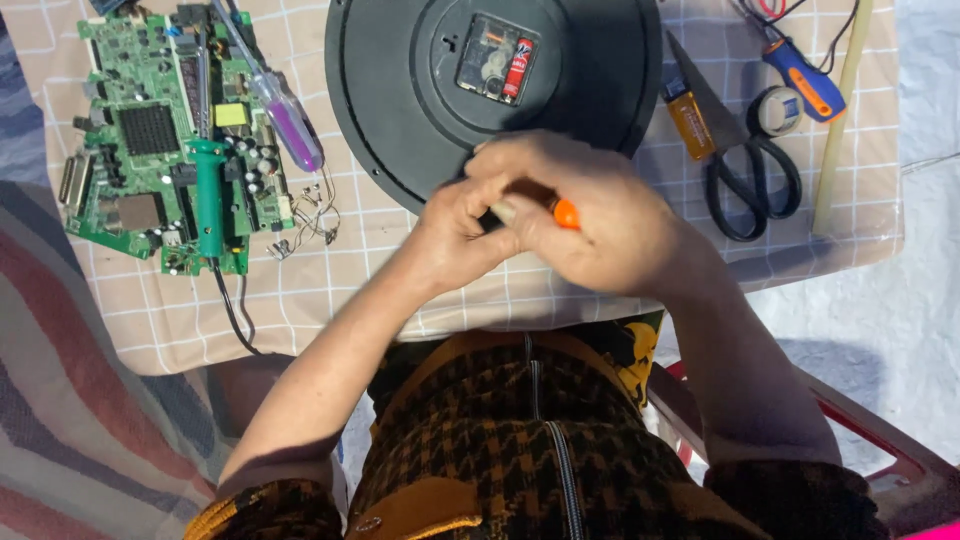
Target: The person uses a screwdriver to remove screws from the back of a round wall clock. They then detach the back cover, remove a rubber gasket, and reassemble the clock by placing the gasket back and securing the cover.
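Right now, reading from your head camera:

Right hand: your right hand (600,215) sits at the near edge of the clock, fingers curled tight around a small tool with an orange end (565,213); only that orange tip and a pale bit of shaft show between your hands.

Left hand: your left hand (462,225) presses against the right one, fingers bent in toward the tool; whether it actually grips the shaft or only steadies it, you cannot tell from this view.

Clock: the round black wall clock (400,90) lies face down on the checked cloth (330,290), its lower rim hidden beneath your knuckles.

Clock movement: the square mechanism (490,60) sits in the middle of the clock's back, with a red battery (518,68) in its right side.

Left of clock: a green circuit board (150,130) lies well apart from your hands, with a green soldering iron (208,195) resting on it and a purple-handled screwdriver (290,125) slanting across its upper right corner.

Loose parts: small wire bits (312,215) lie between the board and the clock.

Right of clock: black-handled scissors (745,165), an orange lighter (688,120), a roll of tape (778,108) and an orange-and-blue tool (805,80) lie near one another.
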